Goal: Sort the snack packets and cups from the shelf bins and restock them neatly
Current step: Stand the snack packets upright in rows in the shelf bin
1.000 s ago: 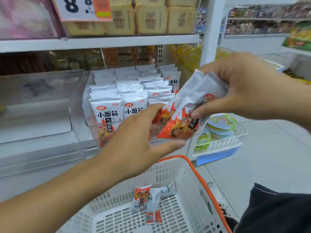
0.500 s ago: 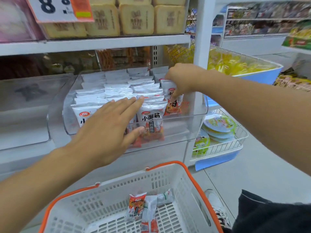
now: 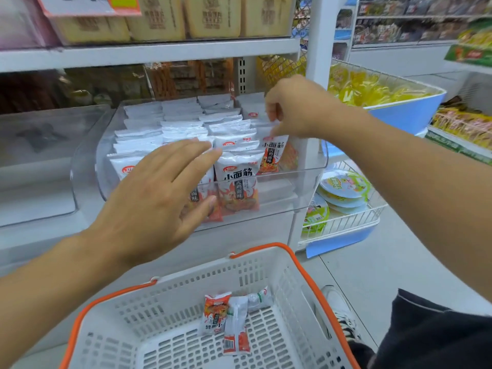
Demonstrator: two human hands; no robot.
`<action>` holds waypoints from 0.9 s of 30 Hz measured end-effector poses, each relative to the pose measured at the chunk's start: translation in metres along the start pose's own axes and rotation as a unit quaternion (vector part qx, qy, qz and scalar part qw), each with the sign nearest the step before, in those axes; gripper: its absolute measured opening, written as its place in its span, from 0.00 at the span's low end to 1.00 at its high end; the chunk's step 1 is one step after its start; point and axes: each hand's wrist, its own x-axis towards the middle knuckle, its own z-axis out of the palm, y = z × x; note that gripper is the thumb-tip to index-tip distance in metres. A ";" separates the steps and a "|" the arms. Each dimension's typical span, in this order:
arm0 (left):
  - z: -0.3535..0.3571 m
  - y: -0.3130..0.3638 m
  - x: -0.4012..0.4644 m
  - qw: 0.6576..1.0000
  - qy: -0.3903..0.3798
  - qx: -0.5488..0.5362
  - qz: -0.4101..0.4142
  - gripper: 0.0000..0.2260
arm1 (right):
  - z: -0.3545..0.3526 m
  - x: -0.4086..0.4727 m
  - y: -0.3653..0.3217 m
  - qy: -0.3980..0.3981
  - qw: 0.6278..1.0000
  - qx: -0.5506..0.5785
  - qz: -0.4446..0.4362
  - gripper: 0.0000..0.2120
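Observation:
A clear plastic shelf bin [image 3: 306,179] holds several rows of white and orange snack packets [image 3: 238,182] standing upright. My left hand [image 3: 157,198] is spread flat with straight fingers against the front packets in the middle rows. My right hand [image 3: 295,107] reaches over the bin's right side and pinches the top of a snack packet [image 3: 273,155] standing in the rightmost row. Below, a white basket with orange handles [image 3: 266,265] holds three loose packets [image 3: 226,318].
A wire basket [image 3: 348,222] to the lower right holds sealed cups with printed lids. An empty clear bin [image 3: 37,166] sits to the left. Boxed goods fill the shelf above. A blue-sided bin of yellow packets [image 3: 372,89] stands on the right.
A second ago both hands held a bunch of packets in front of the bin. Those packets now stand in the bin; my left hand presses the front rows and my right hand adjusts the rightmost row.

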 end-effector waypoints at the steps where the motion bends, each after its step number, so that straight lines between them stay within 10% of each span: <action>1: 0.001 0.003 -0.004 1.000 0.025 -0.003 0.015 0.21 | -0.007 -0.009 -0.003 0.002 1.000 0.009 -0.004 0.08; 5: 0.032 0.019 -0.044 0.990 -0.111 -0.049 0.066 0.13 | -0.044 -0.052 -0.027 -0.166 0.986 0.021 -0.026 0.12; 9: 0.080 0.032 -0.089 0.854 -0.519 -0.045 -0.023 0.19 | -0.003 -0.085 -0.073 -0.561 0.817 0.114 -0.070 0.05; 12: 0.113 0.034 -0.113 0.799 -0.584 -0.074 -0.124 0.19 | 0.116 -0.118 -0.115 -0.666 0.731 0.135 -0.053 0.18; 18: 0.190 0.058 -0.173 0.718 -0.545 -0.204 -0.383 0.28 | 0.320 -0.197 -0.129 -0.502 0.850 0.119 0.106 0.50; 23: 0.239 0.075 -0.194 0.611 -0.365 -0.379 -0.591 0.12 | 0.387 -0.221 -0.147 -0.330 0.738 0.421 0.411 0.66; 27: 0.280 0.077 -0.215 0.573 -0.302 -0.418 -0.637 0.22 | 0.407 -0.222 -0.176 -0.220 0.720 0.470 0.461 0.42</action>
